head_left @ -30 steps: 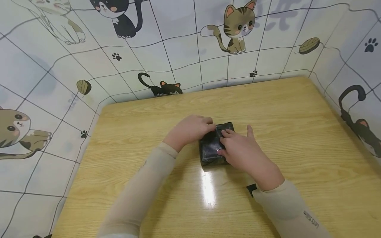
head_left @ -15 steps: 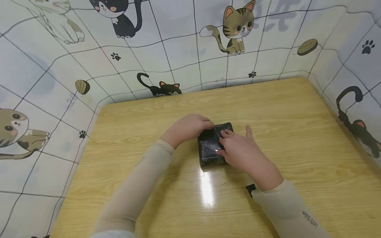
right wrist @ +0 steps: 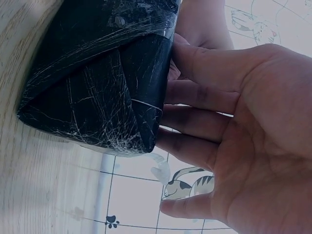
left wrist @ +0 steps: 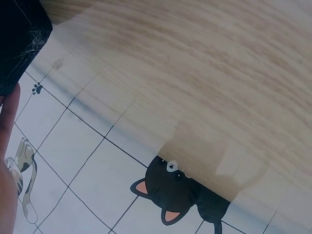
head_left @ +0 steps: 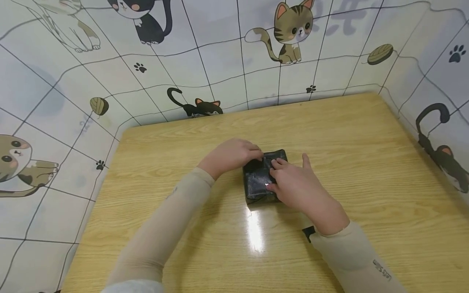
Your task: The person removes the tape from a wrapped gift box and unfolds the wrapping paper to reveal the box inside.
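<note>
A small box-shaped package (head_left: pixel 258 183) in black, creased wrapping lies on the wooden table. Its folded end and some clear, shiny tape (right wrist: pixel 122 20) show in the right wrist view. At the package's far left edge, my left hand (head_left: pixel 234 154) has its fingers bent down and grips there; its fingertips are partly hidden in the head view. My right hand (head_left: pixel 296 183) rests on the top from the right, fingers stretched out, with the little finger raised off it. In the left wrist view only a corner of the package (left wrist: pixel 22 39) appears.
The wooden table (head_left: pixel 176 150) meets walls (head_left: pixel 227 65) printed with cartoon cats along its back and sides. A small dark piece (head_left: pixel 309 233) shows beside the right cuff. Light glares on the tabletop in front of the package.
My left fingers have shifted slightly along the package's top edge, and the left forearm has drifted a little left. My right hand and the package stay nearly in place.
</note>
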Demonstrator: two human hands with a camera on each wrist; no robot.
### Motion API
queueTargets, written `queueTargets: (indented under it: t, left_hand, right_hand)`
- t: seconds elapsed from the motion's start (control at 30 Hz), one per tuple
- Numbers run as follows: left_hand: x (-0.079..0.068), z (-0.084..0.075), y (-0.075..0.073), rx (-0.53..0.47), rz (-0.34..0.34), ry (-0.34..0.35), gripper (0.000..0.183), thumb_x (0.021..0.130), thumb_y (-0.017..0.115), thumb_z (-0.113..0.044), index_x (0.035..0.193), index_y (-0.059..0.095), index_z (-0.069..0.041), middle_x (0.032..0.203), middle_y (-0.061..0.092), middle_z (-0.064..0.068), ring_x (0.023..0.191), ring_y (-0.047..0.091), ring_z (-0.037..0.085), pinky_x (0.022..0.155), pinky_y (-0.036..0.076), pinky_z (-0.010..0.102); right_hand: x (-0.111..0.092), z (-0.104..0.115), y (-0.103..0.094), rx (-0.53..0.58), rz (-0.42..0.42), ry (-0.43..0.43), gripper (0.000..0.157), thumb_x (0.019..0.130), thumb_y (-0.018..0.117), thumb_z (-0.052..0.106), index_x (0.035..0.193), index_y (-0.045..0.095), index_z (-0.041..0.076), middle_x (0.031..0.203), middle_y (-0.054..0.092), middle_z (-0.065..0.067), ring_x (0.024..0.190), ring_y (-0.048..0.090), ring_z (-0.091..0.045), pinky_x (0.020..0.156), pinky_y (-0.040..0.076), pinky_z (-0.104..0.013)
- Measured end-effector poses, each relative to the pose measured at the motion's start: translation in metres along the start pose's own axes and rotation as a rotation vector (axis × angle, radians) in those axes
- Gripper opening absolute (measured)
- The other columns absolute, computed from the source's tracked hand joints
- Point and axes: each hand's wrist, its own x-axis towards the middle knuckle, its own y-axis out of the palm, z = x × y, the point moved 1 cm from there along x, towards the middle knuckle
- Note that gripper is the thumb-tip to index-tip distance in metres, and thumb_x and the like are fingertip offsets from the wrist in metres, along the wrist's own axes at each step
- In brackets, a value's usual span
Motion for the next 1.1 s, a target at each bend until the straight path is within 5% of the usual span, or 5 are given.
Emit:
queueTargets:
  t: [0.63,0.8,1.1]
  left_hand:
    - [0.006,0.000,0.002,0.061,0.039,0.004,0.030,0.109,0.056,-0.006,0.132,0.074,-0.013,0.129,0.077,0.000,0.119,0.074,0.016,0.103,0.059,0.033]
    - [0.003,0.000,0.003,-0.019,0.052,-0.063,0.033,0.106,0.059,-0.001,0.132,0.074,-0.014,0.129,0.078,0.001,0.121,0.074,0.018,0.105,0.059,0.035]
    - [0.003,-0.008,-0.001,-0.099,0.018,-0.130,0.016,0.109,0.062,-0.017,0.117,0.076,-0.016,0.120,0.075,-0.002,0.107,0.074,0.013,0.094,0.061,0.032]
  right_hand:
    - [0.000,-0.002,0.000,0.011,-0.024,-0.010,0.049,0.103,0.072,0.037,0.141,0.069,0.006,0.160,0.053,-0.017,0.153,0.048,-0.034,0.121,0.019,-0.083]
    - [0.000,-0.001,0.001,0.018,-0.011,-0.012,0.050,0.103,0.071,0.037,0.142,0.068,0.006,0.161,0.052,-0.017,0.154,0.047,-0.035,0.121,0.018,-0.083]
    - [-0.001,-0.001,0.001,0.012,-0.022,-0.015,0.050,0.103,0.071,0.037,0.143,0.068,0.006,0.161,0.053,-0.017,0.153,0.048,-0.035,0.121,0.020,-0.082]
